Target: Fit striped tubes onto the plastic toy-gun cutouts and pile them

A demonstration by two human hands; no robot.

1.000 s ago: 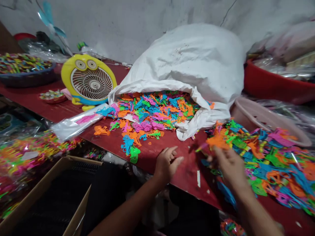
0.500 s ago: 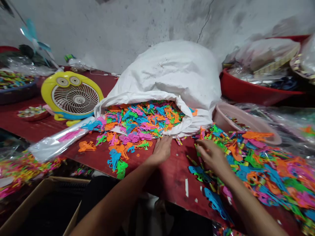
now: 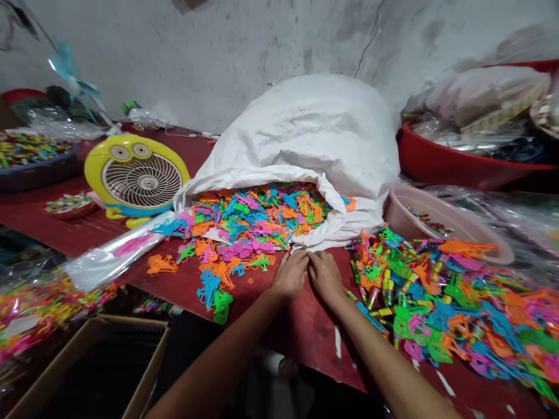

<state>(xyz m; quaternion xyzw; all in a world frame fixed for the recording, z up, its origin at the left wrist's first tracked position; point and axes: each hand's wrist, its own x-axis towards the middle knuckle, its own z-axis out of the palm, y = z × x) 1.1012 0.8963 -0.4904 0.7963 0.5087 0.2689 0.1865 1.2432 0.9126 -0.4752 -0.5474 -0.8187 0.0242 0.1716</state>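
Note:
My left hand (image 3: pixel 292 274) and my right hand (image 3: pixel 325 276) rest side by side on the red table, fingertips nearly meeting at the lip of a large white woven sack (image 3: pixel 314 128). Both hands have their fingers curled down and pressed together; whatever is under or between them is hidden. From the sack's mouth spill flat plastic toy pieces (image 3: pixel 244 247) in orange, blue, pink and green. To the right of my right hand lies a big heap of similar pieces (image 3: pixel 454 308), with short striped tubes (image 3: pixel 387 282) mixed in at its near-left side.
A yellow character-shaped fan (image 3: pixel 148 183) stands left of the sack, beside a clear plastic sleeve (image 3: pixel 117 256). At the right are a pink basin (image 3: pixel 471 233) and a red tub (image 3: pixel 463 160) of bags. An open cardboard box (image 3: pixel 159 349) sits below the table's left edge.
My right hand has moved left from the heap to beside my left hand. The loose tubes and pieces at the heap's left edge now lie further right. The view has shifted slightly.

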